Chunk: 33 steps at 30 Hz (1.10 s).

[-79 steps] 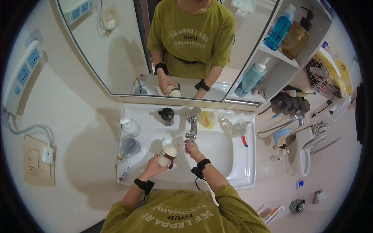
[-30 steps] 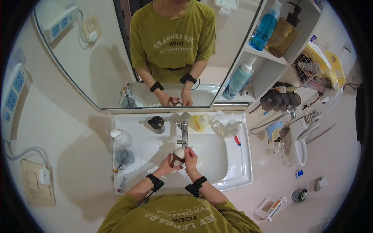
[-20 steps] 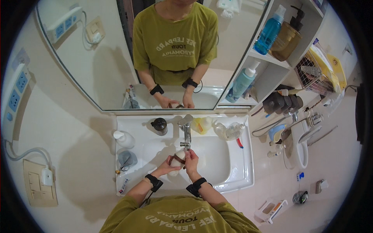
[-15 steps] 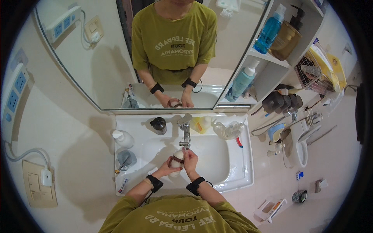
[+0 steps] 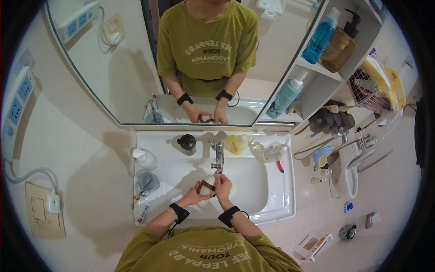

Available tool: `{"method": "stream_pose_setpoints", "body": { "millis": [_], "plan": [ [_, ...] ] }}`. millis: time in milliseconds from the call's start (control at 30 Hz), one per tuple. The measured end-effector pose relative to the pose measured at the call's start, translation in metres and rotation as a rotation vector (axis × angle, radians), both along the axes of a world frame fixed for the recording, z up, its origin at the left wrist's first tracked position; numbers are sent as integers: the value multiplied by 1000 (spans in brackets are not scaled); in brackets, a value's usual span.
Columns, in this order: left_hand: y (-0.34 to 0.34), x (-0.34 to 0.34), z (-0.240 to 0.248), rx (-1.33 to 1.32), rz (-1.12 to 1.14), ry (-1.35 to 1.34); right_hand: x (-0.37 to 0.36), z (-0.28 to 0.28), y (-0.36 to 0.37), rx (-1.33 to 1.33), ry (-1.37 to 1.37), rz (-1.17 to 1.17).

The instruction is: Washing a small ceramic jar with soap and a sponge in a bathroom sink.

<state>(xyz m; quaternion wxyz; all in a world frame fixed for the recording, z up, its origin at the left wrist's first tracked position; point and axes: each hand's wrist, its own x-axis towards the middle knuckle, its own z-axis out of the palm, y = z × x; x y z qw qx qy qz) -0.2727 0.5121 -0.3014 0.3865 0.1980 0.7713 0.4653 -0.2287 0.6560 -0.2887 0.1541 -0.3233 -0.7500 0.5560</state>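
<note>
Over the front of the white washbasin [image 5: 247, 192], I hold a white rounded thing with brown bands [image 5: 207, 185]; it looks like a shoe, but its kind is not clear. My left hand [image 5: 194, 195] grips its left side, thumb and fingers wrapped round it. At its right edge, just below the chrome tap [image 5: 219, 156], the fingers of my right hand [image 5: 223, 187] are pressed together. What those fingertips pinch is hidden. Beneath my hands another pale patch shows; I cannot tell whether it belongs to the same thing. Black bands circle both wrists.
Along the back rim stand a dark bottle [image 5: 186, 144], a yellow bottle [image 5: 236, 144] and a clear bottle [image 5: 273, 152]. A white pump bottle [image 5: 145, 159], a grey cup [image 5: 148, 182] and a tube [image 5: 143, 213] line the left. The mirror [image 5: 136, 68] rises behind.
The banded thing has tilted slightly in my hands, so more of its brown shows. Both hands stay almost in place; the whole view has shifted a little.
</note>
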Motion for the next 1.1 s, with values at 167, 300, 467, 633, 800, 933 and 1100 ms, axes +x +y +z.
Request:
{"method": "stream_pose_setpoints", "body": {
  "millis": [167, 300, 467, 633, 800, 933, 1100],
  "plan": [
    [0, -1, -7, 143, 52, -58, 0, -13, 3, -217, 106, -21],
    [3, -11, -10, 260, 28, -163, -4, -34, 17, -626, 94, 124],
    [-3, -24, -18, 263, -78, -279, 0, -13, 32, -865, -81, 410],
    [16, -31, 1, 46, -64, -127, 2, -36, 34, -805, 63, 155],
    [25, -23, 20, -179, -247, 710, 8, -7, 30, -854, -15, 0],
    [38, -18, 21, -127, -255, 682, 14, -6, 29, -778, -19, 3],
    [42, -13, 6, 67, -306, 833, 24, -6, 37, -928, 25, -65]
  ]
}}
